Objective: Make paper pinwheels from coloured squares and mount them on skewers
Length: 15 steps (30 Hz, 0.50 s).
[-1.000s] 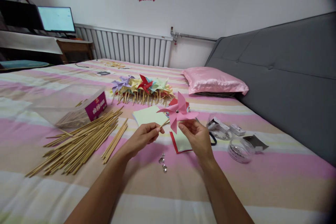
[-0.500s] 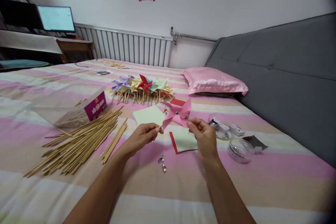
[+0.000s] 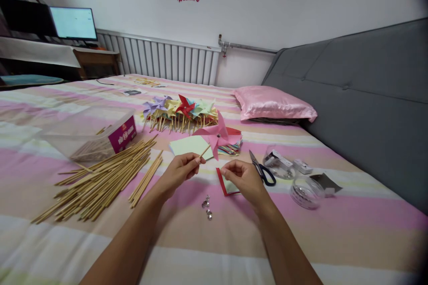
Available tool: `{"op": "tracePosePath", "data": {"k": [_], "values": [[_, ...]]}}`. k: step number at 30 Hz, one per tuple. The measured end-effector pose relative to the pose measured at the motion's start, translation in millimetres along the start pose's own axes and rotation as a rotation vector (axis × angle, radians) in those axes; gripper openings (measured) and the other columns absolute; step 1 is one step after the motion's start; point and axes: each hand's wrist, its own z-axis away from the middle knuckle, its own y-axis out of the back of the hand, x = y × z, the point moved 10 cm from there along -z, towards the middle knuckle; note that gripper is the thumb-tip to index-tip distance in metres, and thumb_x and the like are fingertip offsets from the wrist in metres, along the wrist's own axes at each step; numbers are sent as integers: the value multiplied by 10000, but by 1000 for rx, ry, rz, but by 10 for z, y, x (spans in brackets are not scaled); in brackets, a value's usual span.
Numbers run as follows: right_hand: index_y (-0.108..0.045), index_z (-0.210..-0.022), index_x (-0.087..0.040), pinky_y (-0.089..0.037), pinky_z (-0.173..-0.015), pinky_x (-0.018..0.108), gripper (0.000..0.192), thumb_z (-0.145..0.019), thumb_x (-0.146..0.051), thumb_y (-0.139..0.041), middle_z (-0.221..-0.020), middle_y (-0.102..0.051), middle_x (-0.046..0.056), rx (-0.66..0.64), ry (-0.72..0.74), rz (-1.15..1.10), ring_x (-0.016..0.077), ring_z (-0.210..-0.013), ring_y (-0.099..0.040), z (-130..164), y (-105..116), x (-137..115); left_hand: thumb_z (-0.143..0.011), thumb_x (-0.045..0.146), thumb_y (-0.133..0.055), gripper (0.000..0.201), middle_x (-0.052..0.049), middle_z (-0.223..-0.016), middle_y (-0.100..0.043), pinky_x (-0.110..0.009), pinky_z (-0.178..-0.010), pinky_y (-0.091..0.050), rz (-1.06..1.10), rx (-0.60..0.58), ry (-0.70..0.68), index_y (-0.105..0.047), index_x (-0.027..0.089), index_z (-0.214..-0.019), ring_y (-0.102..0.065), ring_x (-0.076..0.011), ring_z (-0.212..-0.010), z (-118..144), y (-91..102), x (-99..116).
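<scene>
My left hand (image 3: 185, 171) is closed on the thin wooden stick of a pink paper pinwheel (image 3: 219, 137). The pinwheel tilts away from me, and a small metal fastener shows at its centre. My right hand (image 3: 245, 183) is apart from the pinwheel, its thumb and fingers drawn together with nothing visible between them. Below its fingertips lies a small stack of pale green and red paper squares (image 3: 229, 185), partly hidden by the hand. Several small silver fasteners (image 3: 207, 207) are scattered on the bedspread between my forearms.
Loose wooden sticks (image 3: 107, 182) and a clear plastic box (image 3: 76, 129) are at left. Finished pinwheels (image 3: 180, 111) stand behind pale green paper (image 3: 189, 146). Dark-handled scissors (image 3: 264, 171), clear round containers (image 3: 306, 192) and a pink pillow (image 3: 274, 103) are at right.
My right hand has let go of the pinwheel's blade and moved down and left. The blades have turned, and the pinwheel has shifted slightly left. My left hand keeps its hold.
</scene>
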Motion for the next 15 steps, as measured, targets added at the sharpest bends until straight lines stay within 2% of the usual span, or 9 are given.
{"op": "tracePosePath", "data": {"k": [3,6,10,15], "values": [[-631,-704,-132,-438,-507,229,204,-678,-332,-662,-640,-636,32,-104,-79,68,126,-552,-558,12,-124,109,-798,406,-552,302,-9,-630,-580,-211,-505,-283,5,109,-34,-598,118,-876,-435,-86,-536,-9,114,16],[-628,-717,-128,-381,-467,201,188,-696,-314,-637,-618,-612,17,-149,-114,103,98,-509,-513,32,-198,150,-790,405,-569,296,-57,-742,-670,-227,-599,-360,32,168,-54,-603,134,-906,-547,-128,-673,-8,174,18],[-650,-757,-123,-402,-521,210,197,-708,-313,-632,-694,-646,40,-152,-95,120,109,-573,-546,47,-229,119,-772,395,-606,282,-73,-804,-699,-248,-681,-394,97,178,-46,-598,148,-906,-606,-172,-816,-15,174,-8],[-676,-921,-133,-464,-609,259,286,-734,-341,-616,-820,-692,76,-181,-99,133,153,-668,-614,74,-309,114,-772,375,-618,249,-79,-856,-702,-273,-717,-424,151,127,-66,-601,154,-885,-622,-195,-879,-23,120,-8]]}}
